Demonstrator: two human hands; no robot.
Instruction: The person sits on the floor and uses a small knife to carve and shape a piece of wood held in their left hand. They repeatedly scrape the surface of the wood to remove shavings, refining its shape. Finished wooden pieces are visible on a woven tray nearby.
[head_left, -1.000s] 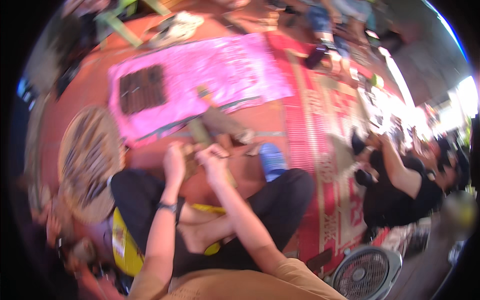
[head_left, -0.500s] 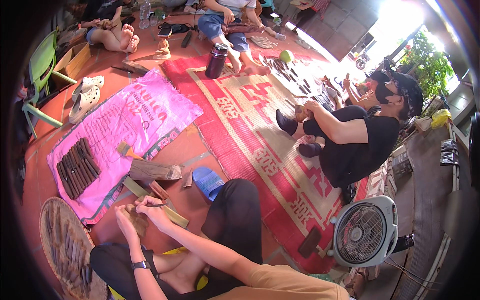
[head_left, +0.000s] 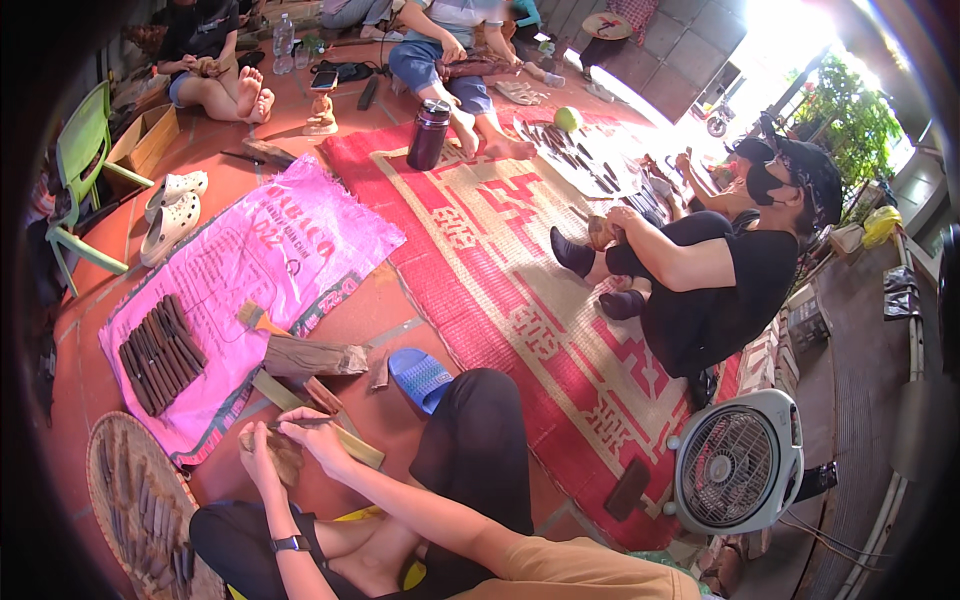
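Note:
My left hand (head_left: 260,458) is wrapped round a brown lump of carved wood (head_left: 288,462) in front of my crossed legs. In my right hand (head_left: 318,440) is a thin dark carving tool (head_left: 312,421), gripped close against the wood; its tip is too small to make out. Just beyond my hands lie a long greenish-tan bar (head_left: 356,449), a reddish-brown stick (head_left: 322,394) and a rough wood block (head_left: 316,357). A flat brush (head_left: 262,318) rests behind the block, at the edge of a pink sack (head_left: 345,222). Several dark-handled tools (head_left: 160,355) lie in rows on that sack.
To my left is a round woven basket (head_left: 97,455) holding more tools. A blue slipper (head_left: 420,378) sits by my right knee. On the red patterned mat (head_left: 490,290) are a dark block (head_left: 627,488), a flask (head_left: 429,135) and other people. A fan (head_left: 735,465) stands at right.
The whole view has shifted slightly, moving nearby things a little down. Both hands keep their hold on the wood and the tool, with only a small change of pose.

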